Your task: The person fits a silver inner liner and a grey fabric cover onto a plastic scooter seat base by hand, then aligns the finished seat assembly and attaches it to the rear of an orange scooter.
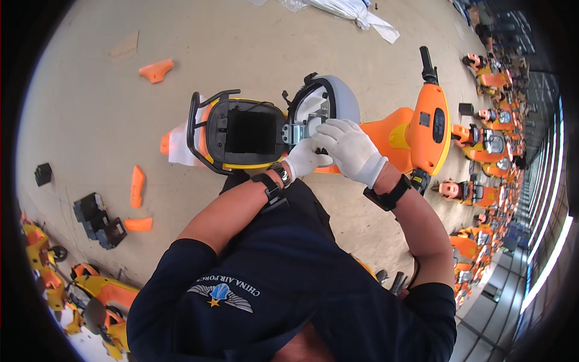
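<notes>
An orange and yellow scooter [396, 137] stands before me with its grey seat [344, 99] tipped up, the underside facing left. A metal hinge bracket [294, 134] joins the seat to the black storage compartment [220, 130]. Both my hands wear white gloves and meet at the seat's near lower edge, beside the bracket. My left hand [306, 158] is closed, its fingertips round something small and dark that I cannot make out. My right hand [351, 151] bends over the seat edge, fingers together and curled toward the left hand; what they pinch is hidden.
A black rear rack [193, 130] curves round the scooter's tail, and handlebars [427, 66] rise at right. Orange panels [157, 70] and black boxes [98, 220] lie on the floor to the left. Rows of similar scooters [488, 145] line the right; more stand at lower left.
</notes>
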A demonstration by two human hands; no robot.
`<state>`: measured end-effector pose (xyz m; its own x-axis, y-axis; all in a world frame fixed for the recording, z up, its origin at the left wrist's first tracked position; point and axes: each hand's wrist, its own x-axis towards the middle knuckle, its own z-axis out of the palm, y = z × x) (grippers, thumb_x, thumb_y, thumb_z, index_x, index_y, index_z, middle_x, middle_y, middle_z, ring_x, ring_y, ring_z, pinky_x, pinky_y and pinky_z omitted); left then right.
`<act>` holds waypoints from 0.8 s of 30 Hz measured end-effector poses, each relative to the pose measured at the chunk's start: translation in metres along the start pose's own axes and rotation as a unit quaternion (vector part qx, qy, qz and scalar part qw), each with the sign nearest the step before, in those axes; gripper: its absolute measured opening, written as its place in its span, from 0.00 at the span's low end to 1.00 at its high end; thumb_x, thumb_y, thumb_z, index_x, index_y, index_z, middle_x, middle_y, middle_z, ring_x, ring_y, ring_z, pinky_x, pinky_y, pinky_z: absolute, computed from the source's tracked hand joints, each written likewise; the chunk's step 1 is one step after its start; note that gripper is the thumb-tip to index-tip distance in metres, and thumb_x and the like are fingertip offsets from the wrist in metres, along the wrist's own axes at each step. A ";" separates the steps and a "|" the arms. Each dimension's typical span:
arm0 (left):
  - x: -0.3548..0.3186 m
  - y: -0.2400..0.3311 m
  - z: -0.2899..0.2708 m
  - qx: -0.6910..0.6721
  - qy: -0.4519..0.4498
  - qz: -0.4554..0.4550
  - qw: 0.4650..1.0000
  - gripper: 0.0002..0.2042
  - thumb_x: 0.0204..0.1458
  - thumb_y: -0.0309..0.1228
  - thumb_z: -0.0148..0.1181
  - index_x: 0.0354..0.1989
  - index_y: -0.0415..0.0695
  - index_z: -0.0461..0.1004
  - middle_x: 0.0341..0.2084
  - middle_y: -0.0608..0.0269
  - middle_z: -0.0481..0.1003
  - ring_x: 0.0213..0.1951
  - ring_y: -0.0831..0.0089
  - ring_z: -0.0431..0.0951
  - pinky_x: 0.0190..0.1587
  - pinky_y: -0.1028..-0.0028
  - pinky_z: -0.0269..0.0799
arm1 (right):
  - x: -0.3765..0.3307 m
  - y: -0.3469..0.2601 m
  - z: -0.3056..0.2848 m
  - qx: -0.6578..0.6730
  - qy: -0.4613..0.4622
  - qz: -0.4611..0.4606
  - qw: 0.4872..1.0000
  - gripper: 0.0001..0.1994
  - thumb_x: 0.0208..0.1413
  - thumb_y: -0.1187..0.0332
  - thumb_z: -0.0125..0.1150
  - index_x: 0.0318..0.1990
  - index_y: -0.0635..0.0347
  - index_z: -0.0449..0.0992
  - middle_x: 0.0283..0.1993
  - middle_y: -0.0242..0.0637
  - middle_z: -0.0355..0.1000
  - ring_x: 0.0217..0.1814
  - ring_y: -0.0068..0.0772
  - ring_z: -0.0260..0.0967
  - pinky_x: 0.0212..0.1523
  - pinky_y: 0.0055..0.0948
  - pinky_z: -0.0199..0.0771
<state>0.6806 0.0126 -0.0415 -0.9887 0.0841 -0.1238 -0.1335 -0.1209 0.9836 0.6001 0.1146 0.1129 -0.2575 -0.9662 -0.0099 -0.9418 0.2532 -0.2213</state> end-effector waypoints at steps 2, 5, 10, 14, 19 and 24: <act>0.005 -0.013 0.010 0.007 0.015 0.003 1.000 0.10 0.47 0.24 0.65 0.39 0.37 0.75 0.33 0.58 0.78 0.36 0.75 0.77 0.41 0.74 0.72 | 0.006 0.015 0.009 -0.089 -0.167 -0.041 0.981 0.15 0.47 0.73 0.58 0.45 0.52 0.75 0.50 0.34 0.71 0.57 0.39 0.66 0.60 0.37 0.60; 0.003 -0.031 0.018 -0.048 0.013 -0.076 0.996 0.13 0.48 0.27 0.68 0.41 0.38 0.75 0.34 0.60 0.77 0.38 0.76 0.76 0.43 0.72 0.72 | 0.014 0.024 0.019 -0.177 -0.317 -0.066 0.929 0.14 0.52 0.67 0.56 0.48 0.51 0.74 0.49 0.36 0.73 0.58 0.37 0.65 0.65 0.40 0.52; -0.014 -0.033 0.044 0.015 0.100 0.056 0.993 0.15 0.49 0.27 0.66 0.44 0.36 0.75 0.35 0.58 0.78 0.38 0.72 0.77 0.43 0.71 0.72 | 0.016 0.029 0.020 -0.239 -0.459 -0.110 0.849 0.16 0.57 0.58 0.55 0.50 0.53 0.74 0.48 0.38 0.74 0.56 0.38 0.67 0.66 0.42 0.51; -0.028 -0.035 0.057 -0.239 0.198 0.067 0.948 0.09 0.52 0.21 0.59 0.42 0.36 0.77 0.34 0.58 0.78 0.37 0.73 0.77 0.43 0.73 0.72 | 0.025 0.028 0.028 -0.191 -0.403 -0.182 0.876 0.16 0.56 0.57 0.58 0.49 0.52 0.75 0.44 0.40 0.73 0.53 0.41 0.68 0.56 0.39 0.63; -0.024 -0.053 0.088 -0.175 0.395 0.133 0.892 0.06 0.52 0.21 0.59 0.38 0.36 0.78 0.30 0.61 0.76 0.34 0.75 0.75 0.40 0.76 0.71 | 0.019 0.036 0.038 -0.143 -0.292 -0.280 0.903 0.14 0.45 0.70 0.62 0.42 0.56 0.76 0.39 0.40 0.73 0.47 0.43 0.71 0.47 0.38 0.72; -0.010 -0.054 0.103 -0.162 0.489 0.194 0.835 0.04 0.51 0.21 0.58 0.34 0.35 0.78 0.27 0.61 0.74 0.30 0.75 0.73 0.34 0.76 0.67 | 0.020 0.045 0.043 -0.135 -0.230 -0.327 0.907 0.08 0.42 0.72 0.60 0.32 0.64 0.74 0.36 0.41 0.72 0.42 0.44 0.72 0.41 0.36 0.76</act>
<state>0.7046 0.1205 -0.0801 -0.5229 -0.8524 -0.0071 0.3546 -0.2251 0.9075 0.5617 0.1046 0.0603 0.4333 -0.8164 -0.3818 -0.8954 -0.4382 -0.0792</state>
